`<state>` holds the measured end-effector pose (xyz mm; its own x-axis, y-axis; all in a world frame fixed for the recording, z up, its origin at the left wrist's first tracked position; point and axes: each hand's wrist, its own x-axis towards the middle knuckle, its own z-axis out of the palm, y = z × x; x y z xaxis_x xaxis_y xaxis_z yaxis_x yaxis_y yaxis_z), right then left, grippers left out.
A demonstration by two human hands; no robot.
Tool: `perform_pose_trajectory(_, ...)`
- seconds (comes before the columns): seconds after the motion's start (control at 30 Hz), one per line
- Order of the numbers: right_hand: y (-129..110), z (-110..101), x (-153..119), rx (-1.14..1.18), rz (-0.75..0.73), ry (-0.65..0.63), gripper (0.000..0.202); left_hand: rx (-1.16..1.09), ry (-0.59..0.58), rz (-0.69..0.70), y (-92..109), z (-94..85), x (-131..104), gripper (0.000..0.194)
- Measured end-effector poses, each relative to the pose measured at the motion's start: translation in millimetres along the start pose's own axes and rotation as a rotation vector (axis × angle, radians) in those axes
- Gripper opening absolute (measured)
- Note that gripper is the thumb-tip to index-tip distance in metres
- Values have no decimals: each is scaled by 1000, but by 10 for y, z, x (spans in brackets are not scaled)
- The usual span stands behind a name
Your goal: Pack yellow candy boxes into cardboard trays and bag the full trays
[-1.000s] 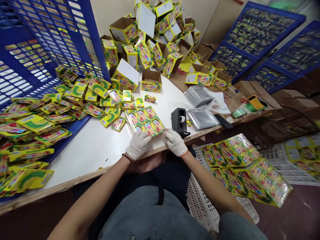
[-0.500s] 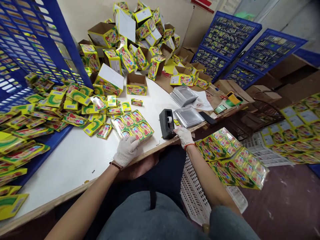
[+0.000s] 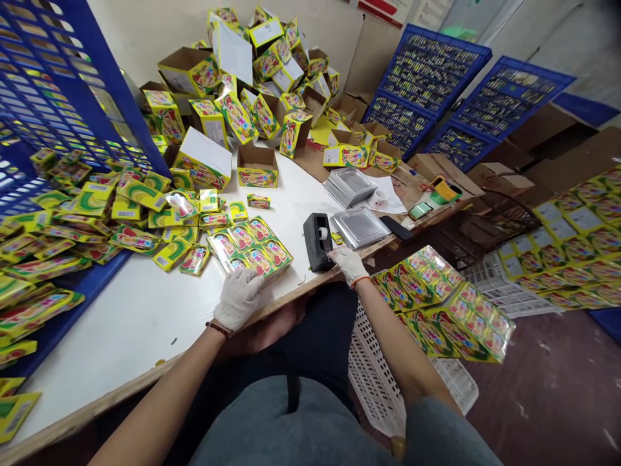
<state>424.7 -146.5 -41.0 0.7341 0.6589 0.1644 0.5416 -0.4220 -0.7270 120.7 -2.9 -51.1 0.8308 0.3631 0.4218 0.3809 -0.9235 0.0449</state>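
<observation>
My left hand [image 3: 239,299], in a white knit glove, rests with curled fingers against the near left edge of a filled display box [image 3: 252,244]. Rows of small yellow-green cartons show on its top. On the right, my gloved right hand [image 3: 349,264] pinches at the front end of a black tape dispenser [image 3: 317,243]. The fingers meet where the tape comes off; the strand itself hardly shows. A pale tape roll [image 3: 323,233] sits inside the dispenser, which stands close to the table's front edge.
Loose small cartons [image 3: 136,238] heap at left by a blue crate [image 3: 104,84]. Open printed boxes [image 3: 233,48] pile up at the back. Clear plastic lids [image 3: 359,226] lie right of the dispenser. Filled boxes [image 3: 466,317] stack over a white crate [image 3: 376,369] beside my right arm.
The whole view has shifted a little, so the table's things sit slightly further left. Both hands keep their places, left at the display box and right at the tape dispenser.
</observation>
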Motion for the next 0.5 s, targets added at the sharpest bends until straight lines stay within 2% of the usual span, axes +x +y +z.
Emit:
perform_pose_trajectory(0.1,26,-29,-100,119,90,51,21,-7,-11,-3,10,-5,-1,23)
perform_pose_trajectory(0.27,118,-90,-534,273,220,103,28,-36,3,-5,15,-9,7,22)
perform_pose_trajectory(0.37,167,48,-694,387,300,89,34,-74,10,4,24,-38,27,15)
perform_pose_trajectory(0.5,234,238,-659,500,397,49,37,-62,9,-28,63,-69,79,15)
